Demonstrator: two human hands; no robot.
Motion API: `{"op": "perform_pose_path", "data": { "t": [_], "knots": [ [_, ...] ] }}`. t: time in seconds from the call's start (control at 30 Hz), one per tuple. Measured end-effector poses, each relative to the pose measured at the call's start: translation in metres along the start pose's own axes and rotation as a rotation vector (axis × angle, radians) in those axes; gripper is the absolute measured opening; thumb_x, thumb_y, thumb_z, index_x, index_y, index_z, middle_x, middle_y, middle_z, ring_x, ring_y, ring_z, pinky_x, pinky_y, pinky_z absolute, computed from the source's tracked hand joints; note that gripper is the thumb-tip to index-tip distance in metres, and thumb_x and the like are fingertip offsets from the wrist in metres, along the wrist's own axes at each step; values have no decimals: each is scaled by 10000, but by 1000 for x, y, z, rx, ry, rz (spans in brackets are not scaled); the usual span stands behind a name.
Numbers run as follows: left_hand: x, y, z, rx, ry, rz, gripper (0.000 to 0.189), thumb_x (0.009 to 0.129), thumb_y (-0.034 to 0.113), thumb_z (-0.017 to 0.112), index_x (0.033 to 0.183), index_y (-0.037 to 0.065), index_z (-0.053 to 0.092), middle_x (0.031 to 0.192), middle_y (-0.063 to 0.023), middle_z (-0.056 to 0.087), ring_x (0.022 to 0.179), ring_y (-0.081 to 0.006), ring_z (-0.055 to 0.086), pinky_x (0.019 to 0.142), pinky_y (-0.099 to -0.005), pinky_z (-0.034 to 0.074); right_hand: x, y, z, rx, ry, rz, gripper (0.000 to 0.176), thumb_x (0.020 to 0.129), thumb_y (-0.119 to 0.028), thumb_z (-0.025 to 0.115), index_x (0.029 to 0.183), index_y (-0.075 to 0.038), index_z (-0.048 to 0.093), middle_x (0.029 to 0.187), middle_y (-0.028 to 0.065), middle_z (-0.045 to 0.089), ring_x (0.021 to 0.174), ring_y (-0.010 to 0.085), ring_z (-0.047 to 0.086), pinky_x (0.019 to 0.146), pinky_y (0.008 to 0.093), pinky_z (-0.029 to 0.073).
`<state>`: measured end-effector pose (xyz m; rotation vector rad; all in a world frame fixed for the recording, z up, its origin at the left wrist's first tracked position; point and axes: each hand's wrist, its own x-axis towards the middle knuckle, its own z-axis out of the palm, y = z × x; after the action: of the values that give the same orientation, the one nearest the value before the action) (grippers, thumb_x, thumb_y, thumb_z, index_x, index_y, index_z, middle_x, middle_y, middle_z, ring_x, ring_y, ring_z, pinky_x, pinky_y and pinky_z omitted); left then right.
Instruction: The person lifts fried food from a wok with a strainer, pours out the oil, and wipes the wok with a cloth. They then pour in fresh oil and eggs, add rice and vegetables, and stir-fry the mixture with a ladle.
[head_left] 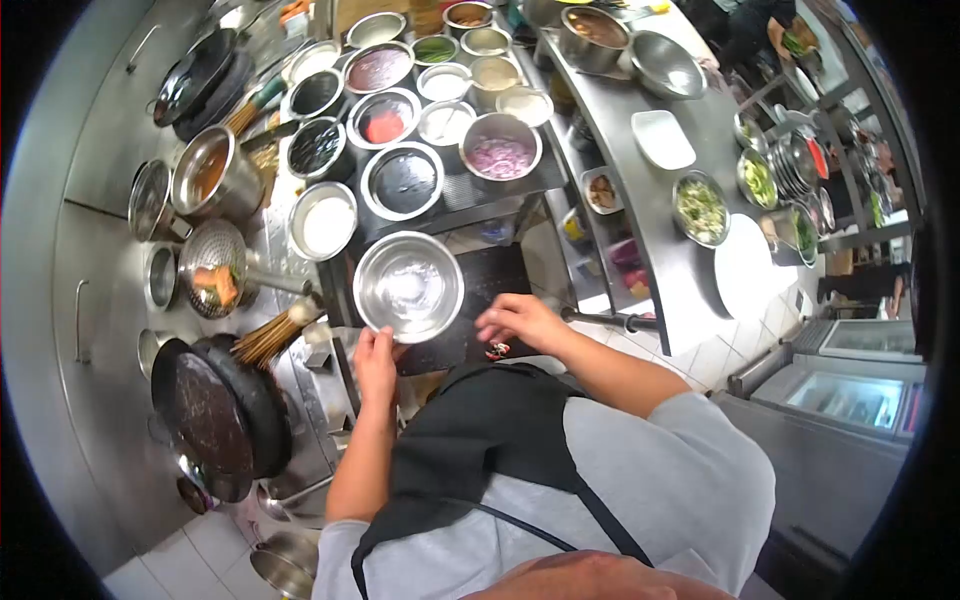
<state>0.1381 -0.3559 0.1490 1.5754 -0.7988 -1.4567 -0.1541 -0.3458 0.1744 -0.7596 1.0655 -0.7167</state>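
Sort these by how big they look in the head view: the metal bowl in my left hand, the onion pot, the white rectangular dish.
Largest to smallest:
1. Metal bowl
2. Onion pot
3. White rectangular dish
Nearness to the camera may exaggerate the bowl.

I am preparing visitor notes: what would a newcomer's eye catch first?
Probably the shiny steel bowl in the left hand, near the centre. Beyond it, to the right, chopped purple onion stands out in a steel pot. A large dark wok sits at the lower left.
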Motion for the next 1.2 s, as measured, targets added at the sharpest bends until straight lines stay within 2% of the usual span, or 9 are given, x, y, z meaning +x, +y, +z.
{"op": "perform_pose_path", "data": {
  "t": [0.07,0.17,0.2,0.37,0.57,0.73,0.83,0.93,1.2],
  "knots": [
    [-4,26,46,-164,-83,-62,250,908,131,572,1095,-31,537,1019,-132,626,931,-233,641,819,-380,569,-41,-10,-34,-103,175,28,245,957,-225,563,976,16,604,931,108,680,815,181,683,678,270,532],
    [-10,15,56,-103,-52,-47,166,909,174,600,933,11,591,866,-52,615,773,-125,572,687,-325,537,-53,3,-70,-189,352,53,205,938,-186,555,979,6,615,768,61,624,632,138,613,584,252,484],
    [-8,0,43,258,5,71,205,899,205,616,835,15,575,802,-63,611,699,-115,527,613,-319,470,-44,10,-80,-214,314,60,205,936,-175,552,1004,5,623,752,55,615,618,127,601,567,251,483],
    [-65,-29,18,324,365,143,216,889,199,616,799,15,546,720,-61,508,676,-166,495,622,-327,420,55,-47,-17,-399,-153,110,275,921,-92,518,1165,-2,610,917,82,665,767,133,636,681,251,511],
    [-187,-67,15,-114,917,44,181,924,132,585,797,13,532,763,-16,513,715,-100,480,682,-270,429,206,-80,166,-1093,-353,-761,471,884,-215,593,1257,61,512,1107,279,599,1045,417,588,914,460,467],
    [-264,-106,55,-427,1305,7,149,937,104,560,816,22,531,814,-14,563,686,-79,500,657,-241,475,317,-68,273,-1491,-365,-454,549,770,-313,688,1131,82,565,1015,275,655,993,446,619,854,453,504],
    [-281,-103,62,-612,1472,7,128,931,97,557,829,26,529,821,-33,581,681,-89,534,654,-261,526,407,-33,287,-1218,-636,-62,259,760,-202,699,856,27,627,730,123,640,615,260,624,587,400,526],
    [-285,-116,58,-643,1488,-16,128,927,102,552,830,22,530,807,-42,579,703,-108,560,698,-306,562,363,-84,281,-590,-716,249,114,783,-70,650,803,2,565,640,88,578,500,174,560,439,306,459],
    [-193,-78,-52,-497,1155,78,196,924,119,546,1017,-46,593,869,-82,616,771,-142,620,705,-314,566,177,-161,178,-859,-705,102,210,726,-66,631,896,19,540,667,62,559,481,150,536,470,286,424]
  ]
}}
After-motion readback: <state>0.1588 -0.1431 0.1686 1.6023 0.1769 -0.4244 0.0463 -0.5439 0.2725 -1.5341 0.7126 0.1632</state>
